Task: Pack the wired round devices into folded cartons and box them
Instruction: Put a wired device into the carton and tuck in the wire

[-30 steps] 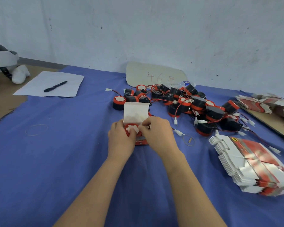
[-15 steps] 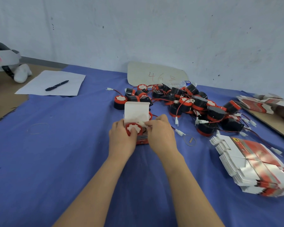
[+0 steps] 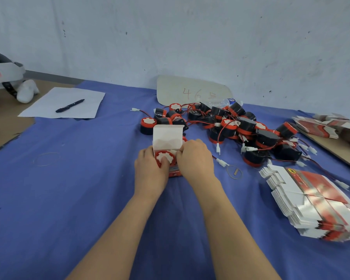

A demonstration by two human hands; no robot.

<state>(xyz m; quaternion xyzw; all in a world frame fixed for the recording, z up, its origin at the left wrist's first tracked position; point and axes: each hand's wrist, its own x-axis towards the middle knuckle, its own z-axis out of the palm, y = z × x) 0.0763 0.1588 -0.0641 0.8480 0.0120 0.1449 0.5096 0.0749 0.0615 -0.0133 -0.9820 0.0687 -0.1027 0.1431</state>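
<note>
Head view: device (image 3: 165, 157) faces up inside open carton (image 3: 168, 136).

Showed only two bare forearms and two bare hands. Appeared from the near edge: left forearm (image 3: 121, 229) on the left, right forearm (image 3: 228, 225) on the right. Looked broad near the camera and narrowed toward the wrists. Ended in the left hand (image 3: 150, 172) and the right hand (image 3: 196, 158), both uncovered. Showed the backs and knuckles. Could not make out the nails.
</note>
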